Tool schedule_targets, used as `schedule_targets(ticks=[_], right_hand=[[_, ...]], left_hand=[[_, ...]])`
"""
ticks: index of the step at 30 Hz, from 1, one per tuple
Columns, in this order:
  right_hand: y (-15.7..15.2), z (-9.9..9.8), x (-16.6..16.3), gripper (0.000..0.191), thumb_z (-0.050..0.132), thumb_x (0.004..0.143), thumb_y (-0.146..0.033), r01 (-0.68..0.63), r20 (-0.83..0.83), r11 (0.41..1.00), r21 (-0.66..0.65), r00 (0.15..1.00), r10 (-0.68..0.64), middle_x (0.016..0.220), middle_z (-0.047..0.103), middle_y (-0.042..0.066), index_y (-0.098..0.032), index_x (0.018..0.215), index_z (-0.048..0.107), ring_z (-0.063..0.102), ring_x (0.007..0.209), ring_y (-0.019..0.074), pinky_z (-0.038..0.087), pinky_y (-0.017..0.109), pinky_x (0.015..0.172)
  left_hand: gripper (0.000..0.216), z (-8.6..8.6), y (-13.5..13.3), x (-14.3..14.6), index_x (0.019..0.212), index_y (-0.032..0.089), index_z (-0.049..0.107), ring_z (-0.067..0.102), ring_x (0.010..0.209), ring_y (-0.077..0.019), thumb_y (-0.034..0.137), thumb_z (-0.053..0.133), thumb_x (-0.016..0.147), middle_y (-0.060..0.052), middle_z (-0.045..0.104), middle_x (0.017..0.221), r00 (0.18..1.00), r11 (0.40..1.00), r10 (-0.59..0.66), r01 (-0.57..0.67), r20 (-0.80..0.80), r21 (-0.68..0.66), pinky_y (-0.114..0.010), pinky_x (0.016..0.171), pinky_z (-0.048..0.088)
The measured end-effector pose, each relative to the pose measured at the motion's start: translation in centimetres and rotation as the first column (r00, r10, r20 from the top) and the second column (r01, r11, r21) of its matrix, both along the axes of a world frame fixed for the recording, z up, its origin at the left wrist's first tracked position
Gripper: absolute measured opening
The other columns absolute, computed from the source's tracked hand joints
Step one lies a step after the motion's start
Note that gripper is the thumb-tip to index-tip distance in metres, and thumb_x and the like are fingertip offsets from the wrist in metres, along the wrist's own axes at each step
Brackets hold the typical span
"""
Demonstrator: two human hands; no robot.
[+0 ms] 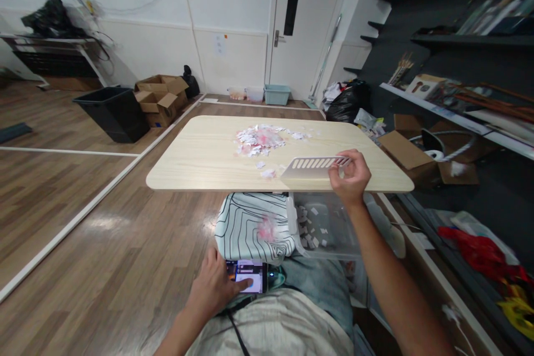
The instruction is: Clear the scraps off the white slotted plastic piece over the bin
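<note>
Right hand (349, 173): closed on the right end of a white slotted scraper (314, 167). Thumb and fingers pinch the handle end. The scraper lies flat on the table (200, 156) near the front edge, with its blade end pointing left toward the scraps.

Left hand (214, 288): low, at the person's lap, well apart from the right hand. The fingers rest on a phone (247, 276) with a lit screen; the index finger touches the screen. Whether the hand grips the phone cannot be told.

Paper scraps (265, 139): a loose pile of white and pink pieces on the table, beyond the scraper. A few stray pieces lie just beside the blade end.

Bin (329, 228): a clear container below the front table edge, under the right hand. Small white pieces lie inside it.

Cloth (250, 228): striped, pale green, on the person's lap, just left of the bin.

Surroundings: cardboard boxes (161, 99) and a black tub (112, 111) stand on the wood floor at the left. Shelves (459, 39) line the right wall.
</note>
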State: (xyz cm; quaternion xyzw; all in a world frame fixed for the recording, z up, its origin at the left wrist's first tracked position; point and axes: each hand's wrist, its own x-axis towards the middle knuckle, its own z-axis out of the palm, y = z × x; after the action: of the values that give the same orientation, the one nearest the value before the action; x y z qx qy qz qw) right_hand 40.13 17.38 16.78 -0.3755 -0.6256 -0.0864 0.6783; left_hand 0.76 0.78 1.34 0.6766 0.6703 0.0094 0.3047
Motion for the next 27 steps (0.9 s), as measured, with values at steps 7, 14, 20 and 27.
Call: schedule_targets(ticks=[7,14,20,27], right_hand=[[-0.2,0.3,-0.5,0.026,0.079,0.078,-0.026,0.016,-0.016,0.998,-0.057,1.000,-0.017,0.088,0.065,0.001,-0.028,0.102,0.067,0.062,0.077,0.0232,0.054,0.038,0.069],[-0.5,0.6,-0.6,0.028,0.081,0.077,-0.029,0.030,-0.024,0.994,-0.103,0.999,-0.033,0.086,0.061,0.000,-0.029,0.099,0.063,0.060,0.077,0.0237,0.054,0.039,0.070],[0.0,0.2,-0.4,0.026,0.079,0.080,-0.030,0.027,-0.031,0.998,-0.063,0.999,-0.029,0.087,0.061,0.000,-0.029,0.100,0.063,0.060,0.076,0.0222,0.053,0.038,0.070],[0.2,-0.2,-0.2,0.028,0.078,0.077,-0.026,-0.001,-0.055,0.999,-0.040,0.998,-0.001,0.088,0.060,-0.001,-0.028,0.100,0.062,0.058,0.074,0.0202,0.049,0.035,0.065]], left_hand=[[0.104,0.3,0.1,-0.1,0.169,0.013,0.058,0.064,0.159,-0.0464,0.068,0.087,0.086,-0.027,0.064,0.165,1.000,1.000,-0.010,0.010,0.004,-0.014,-0.055,0.126,0.058],[0.102,0.8,0.2,0.0,0.170,0.013,0.059,0.065,0.159,-0.0449,0.065,0.089,0.088,-0.027,0.061,0.170,1.000,0.999,-0.014,0.013,-0.025,-0.032,-0.051,0.123,0.058],[0.098,1.3,0.2,0.2,0.167,0.012,0.064,0.065,0.158,-0.0448,0.064,0.089,0.088,-0.027,0.064,0.167,1.000,0.999,-0.013,0.012,-0.020,-0.043,-0.051,0.124,0.058],[0.087,3.4,0.5,0.8,0.162,0.018,0.072,0.053,0.168,-0.0522,0.066,0.086,0.091,-0.029,0.057,0.178,0.988,0.995,-0.061,0.049,-0.139,-0.084,-0.068,0.122,0.059]])
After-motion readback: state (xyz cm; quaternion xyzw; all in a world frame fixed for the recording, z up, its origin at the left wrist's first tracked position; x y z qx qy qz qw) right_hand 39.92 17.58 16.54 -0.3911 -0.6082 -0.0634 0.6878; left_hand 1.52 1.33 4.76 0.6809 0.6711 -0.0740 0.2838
